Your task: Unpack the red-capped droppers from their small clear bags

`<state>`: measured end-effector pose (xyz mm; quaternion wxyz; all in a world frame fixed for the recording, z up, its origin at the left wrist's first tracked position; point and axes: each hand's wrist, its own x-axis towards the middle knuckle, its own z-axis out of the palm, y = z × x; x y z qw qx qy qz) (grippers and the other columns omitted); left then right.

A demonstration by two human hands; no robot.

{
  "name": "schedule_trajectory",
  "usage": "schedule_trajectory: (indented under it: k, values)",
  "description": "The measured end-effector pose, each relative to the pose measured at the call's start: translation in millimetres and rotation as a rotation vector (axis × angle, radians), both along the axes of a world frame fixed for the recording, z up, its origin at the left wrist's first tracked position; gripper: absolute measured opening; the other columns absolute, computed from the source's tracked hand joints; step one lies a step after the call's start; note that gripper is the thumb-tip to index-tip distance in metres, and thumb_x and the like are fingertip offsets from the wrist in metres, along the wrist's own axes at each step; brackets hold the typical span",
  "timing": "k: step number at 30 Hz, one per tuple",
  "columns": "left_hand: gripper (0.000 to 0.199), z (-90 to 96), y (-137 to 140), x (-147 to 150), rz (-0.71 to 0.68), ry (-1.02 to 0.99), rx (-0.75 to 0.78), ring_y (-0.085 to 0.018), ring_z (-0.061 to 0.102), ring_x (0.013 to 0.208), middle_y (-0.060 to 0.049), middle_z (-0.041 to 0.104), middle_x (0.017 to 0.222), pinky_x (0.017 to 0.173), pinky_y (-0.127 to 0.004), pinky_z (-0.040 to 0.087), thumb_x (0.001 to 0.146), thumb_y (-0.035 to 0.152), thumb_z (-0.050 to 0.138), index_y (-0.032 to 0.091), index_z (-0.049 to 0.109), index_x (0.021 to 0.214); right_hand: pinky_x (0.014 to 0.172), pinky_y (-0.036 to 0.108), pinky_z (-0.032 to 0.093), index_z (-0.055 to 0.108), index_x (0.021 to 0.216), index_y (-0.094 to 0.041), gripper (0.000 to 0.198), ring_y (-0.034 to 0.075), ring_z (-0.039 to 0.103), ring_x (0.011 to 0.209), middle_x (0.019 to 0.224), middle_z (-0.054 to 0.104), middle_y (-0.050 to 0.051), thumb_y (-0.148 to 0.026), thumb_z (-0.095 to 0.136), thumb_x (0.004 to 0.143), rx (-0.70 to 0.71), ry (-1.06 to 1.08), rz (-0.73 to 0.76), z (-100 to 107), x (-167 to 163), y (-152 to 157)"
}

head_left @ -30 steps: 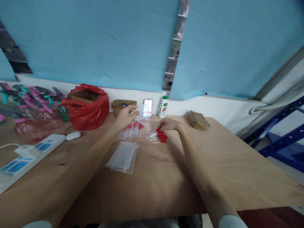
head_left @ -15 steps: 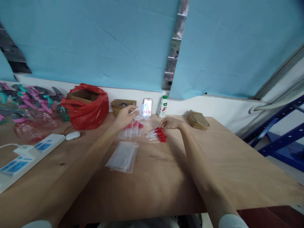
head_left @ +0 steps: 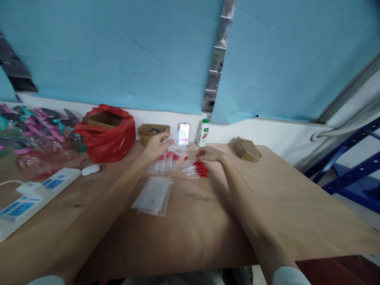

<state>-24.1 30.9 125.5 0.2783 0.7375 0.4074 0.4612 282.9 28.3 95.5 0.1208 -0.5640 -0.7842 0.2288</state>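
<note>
My left hand pinches a clear plastic bag above the back of the table. Below the bag lies a bunch of bagged sticks with red ends. My right hand is closed, its fingers curled, just above a loose pile of thin clear sticks with red ends. Whatever its fingertips may hold is too small to make out. A separate small red end shows left of those fingertips. Nearer the front lies a stack of flat clear bags.
Along the wall are a red plastic bag around a carton, a small cardboard box, a phone, a white bottle and a brown package. Spray bottles, a power strip and a white case are left.
My right hand has shifted slightly left, off the red ends of the pile. A small red end now shows left of it. My left hand stays put with the bag.
</note>
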Motion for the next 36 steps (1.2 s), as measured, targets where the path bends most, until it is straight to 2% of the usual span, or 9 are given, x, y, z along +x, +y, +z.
schedule_trajectory:
  k: [3,7,13,17,23,26,28,30,36]
  values:
    - [0.044,0.9,-0.4,0.3,-0.006,0.003,0.009,-0.026,0.073,0.099,-0.012,0.078,0.117,0.087,-0.036,0.055,0.088,0.049,0.070,0.015,0.075,0.115,0.077,0.023,0.052,0.082,0.102,-0.015,0.023,0.020,0.073,0.090,0.099,0.082,0.007,-0.028,0.076,0.084,0.017,-0.039,0.000,-4.1,-11.7,-0.1]
    - [0.041,1.2,-1.2,0.6,0.001,0.010,0.026,-0.025,0.073,0.099,-0.011,0.078,0.117,0.087,-0.034,0.055,0.088,0.048,0.070,0.017,0.076,0.114,0.073,0.022,0.050,0.084,0.099,-0.016,0.018,0.018,0.073,0.084,0.094,0.082,0.004,-0.022,0.077,0.082,0.026,-0.089,0.020,-10.1,-23.7,1.3]
    - [0.041,2.3,-3.1,1.2,-0.002,-0.010,-0.029,-0.021,0.071,0.081,-0.011,0.078,0.113,0.068,-0.029,0.054,0.089,0.046,0.070,0.016,0.074,0.116,0.067,0.023,0.047,0.085,0.092,-0.015,0.015,0.019,0.070,0.078,0.087,0.081,0.007,-0.020,0.079,0.079,0.083,-0.178,-0.012,-11.4,-29.9,2.2]
    - [0.039,2.2,-1.2,0.0,-0.005,-0.005,0.013,-0.022,0.072,0.088,-0.010,0.078,0.114,0.073,-0.030,0.055,0.089,0.046,0.070,0.016,0.075,0.114,0.066,0.022,0.047,0.085,0.091,-0.016,0.013,0.017,0.070,0.074,0.085,0.080,0.005,-0.016,0.076,0.081,0.109,-0.172,-0.015,-9.7,-29.1,1.1]
    - [0.042,3.6,-0.9,-1.3,0.003,-0.019,-0.041,-0.019,0.070,0.072,-0.010,0.078,0.114,0.066,-0.029,0.053,0.089,0.048,0.070,0.016,0.074,0.117,0.076,0.024,0.049,0.081,0.098,-0.017,0.017,0.019,0.072,0.089,0.099,0.081,0.007,-0.011,0.070,0.086,0.260,-0.138,-0.084,-12.2,-25.4,3.5]
    - [0.043,3.4,0.2,-2.3,0.016,-0.002,-0.014,-0.021,0.071,0.081,-0.010,0.078,0.113,0.071,-0.030,0.054,0.088,0.049,0.070,0.016,0.074,0.117,0.078,0.024,0.049,0.080,0.095,-0.017,0.018,0.019,0.072,0.089,0.098,0.081,0.007,-0.007,0.070,0.084,0.270,-0.126,-0.085,-16.4,-23.0,4.2]
    - [0.043,3.5,0.8,-2.9,0.009,-0.003,0.016,-0.023,0.072,0.091,-0.010,0.078,0.114,0.078,-0.031,0.054,0.088,0.049,0.070,0.017,0.075,0.116,0.077,0.022,0.050,0.080,0.091,-0.017,0.018,0.017,0.072,0.085,0.094,0.081,0.005,-0.004,0.070,0.083,0.244,-0.109,-0.046,-18.6,-21.4,4.4]
    - [0.041,4.7,-0.2,-2.9,0.003,-0.013,0.020,-0.023,0.072,0.093,-0.010,0.078,0.114,0.079,-0.031,0.054,0.088,0.048,0.071,0.017,0.075,0.115,0.076,0.020,0.050,0.081,0.090,-0.017,0.017,0.015,0.072,0.082,0.092,0.081,0.003,-0.005,0.071,0.083,0.218,-0.088,0.002,-20.0,-20.4,4.6]
    - [0.037,10.5,-7.7,-0.3,0.015,-0.024,-0.075,-0.017,0.067,0.064,-0.010,0.078,0.106,0.059,-0.029,0.050,0.089,0.041,0.070,0.016,0.073,0.116,0.077,0.021,0.050,0.082,0.092,-0.015,0.018,0.015,0.071,0.080,0.092,0.081,0.004,-0.006,0.069,0.084,0.214,-0.072,0.029,-27.7,-23.8,9.0]
